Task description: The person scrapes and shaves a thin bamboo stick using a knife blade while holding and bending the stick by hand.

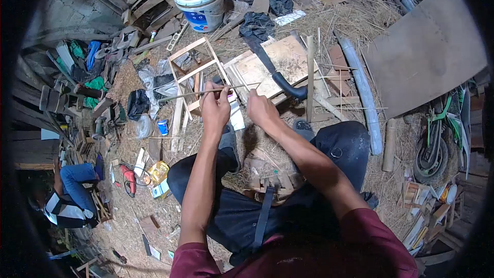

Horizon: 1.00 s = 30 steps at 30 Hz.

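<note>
A long thin stick (193, 94) runs nearly level in front of me. My left hand (215, 104) is closed round it near its middle. Close to the stick's right end, my right hand (261, 107) has its fingers pinched together; what they hold is too small to make out. Beyond my hands lies a wooden board (290, 54) with a black curved handle (289, 86) across it. A wooden frame (191, 48) stands just behind my left hand.
A white bucket (200, 14) stands at the back. On the left are a red power tool (128, 179), a blue cup (163, 127) and a seated person (72, 195). A large sheet (427, 46) and a wheel (431, 157) are at the right.
</note>
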Each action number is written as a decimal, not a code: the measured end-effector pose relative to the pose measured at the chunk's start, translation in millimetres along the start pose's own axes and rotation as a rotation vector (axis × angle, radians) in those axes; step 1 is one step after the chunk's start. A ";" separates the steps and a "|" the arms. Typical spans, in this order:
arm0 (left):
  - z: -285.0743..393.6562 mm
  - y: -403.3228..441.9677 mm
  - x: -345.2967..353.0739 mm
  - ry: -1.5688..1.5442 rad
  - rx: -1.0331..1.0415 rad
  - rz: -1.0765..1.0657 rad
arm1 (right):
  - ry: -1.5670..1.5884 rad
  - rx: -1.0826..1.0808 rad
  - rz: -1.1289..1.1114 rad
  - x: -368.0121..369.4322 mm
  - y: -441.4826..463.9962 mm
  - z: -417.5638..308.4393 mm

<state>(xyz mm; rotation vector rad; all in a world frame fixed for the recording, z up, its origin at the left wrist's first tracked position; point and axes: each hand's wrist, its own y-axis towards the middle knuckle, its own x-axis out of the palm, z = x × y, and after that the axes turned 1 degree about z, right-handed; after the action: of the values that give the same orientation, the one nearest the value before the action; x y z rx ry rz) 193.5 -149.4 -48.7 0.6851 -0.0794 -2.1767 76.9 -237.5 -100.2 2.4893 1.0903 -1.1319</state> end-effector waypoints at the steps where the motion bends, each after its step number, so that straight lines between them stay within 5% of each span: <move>1: 6.9 0.4 -2.8 0.006 -0.017 -0.006 | 0.004 -0.014 -0.034 -15.2 -7.3 -19.6; 5: -3.7 -1.4 1.8 -0.079 -0.035 -0.024 | -0.042 0.019 -0.024 0.5 6.1 31.9; 10: 5.5 -1.7 -2.4 -0.022 -0.075 -0.018 | -0.039 -0.028 -0.083 -11.9 -4.9 -5.4; 12: 7.5 -4.5 0.2 0.019 -0.059 -0.007 | -0.075 0.084 -0.010 11.4 4.0 48.9; 17: 21.8 0.4 -2.3 0.057 -0.063 -0.014 | -0.107 0.070 -0.103 -9.0 0.4 8.2; 20: 26.7 2.2 0.8 0.026 -0.024 -0.011 | -0.106 0.168 -0.051 7.3 7.4 68.5; 24: 16.8 1.0 8.3 0.050 0.043 -0.002 | -0.100 0.129 -0.090 -2.8 2.9 29.6; 27: 21.8 7.3 7.9 0.044 -0.077 -0.016 | -0.109 0.152 -0.065 4.7 2.0 65.7; 30: 15.9 6.7 12.1 -0.028 0.016 0.013 | -0.077 0.168 -0.060 9.5 3.9 63.4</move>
<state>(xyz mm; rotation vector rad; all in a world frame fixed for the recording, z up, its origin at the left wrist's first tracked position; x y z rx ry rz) 184.2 -165.5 -38.7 0.6620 -0.1162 -2.1751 47.5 -263.6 -151.0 2.5272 1.0977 -1.3783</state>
